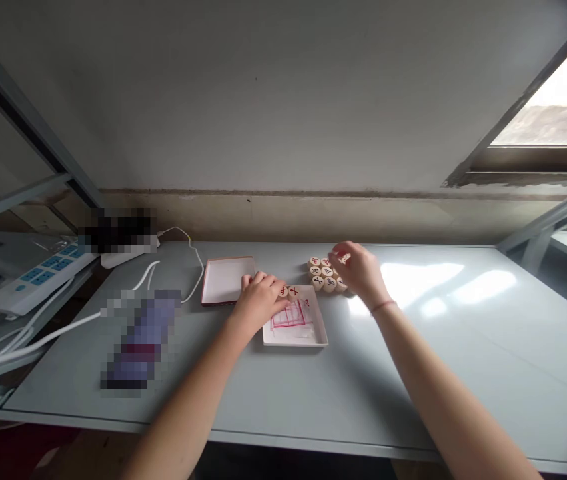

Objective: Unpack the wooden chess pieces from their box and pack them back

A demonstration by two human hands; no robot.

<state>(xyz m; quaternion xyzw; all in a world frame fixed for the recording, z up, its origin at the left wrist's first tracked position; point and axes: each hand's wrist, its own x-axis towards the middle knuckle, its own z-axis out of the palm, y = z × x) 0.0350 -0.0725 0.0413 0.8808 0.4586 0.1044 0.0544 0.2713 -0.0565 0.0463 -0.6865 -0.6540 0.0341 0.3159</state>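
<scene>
My left hand reaches over the left rim of a shallow white box, its fingers and thumb curled around a round xiangqi piece at the back of the box. Beside that piece sits another xiangqi piece with a red mark. Red printed lines show on the box's floor. Behind and to the right, several pale xiangqi pieces stand packed in rows, with red or black characters on top. My right hand bends over the right side of these rows, fingers closed; what they grip is hidden.
A shallow lid-like box with a red edge lies left of my left hand. Farther left are a white power strip, white cables and a blurred-out purple object. The wall runs along the table's back edge.
</scene>
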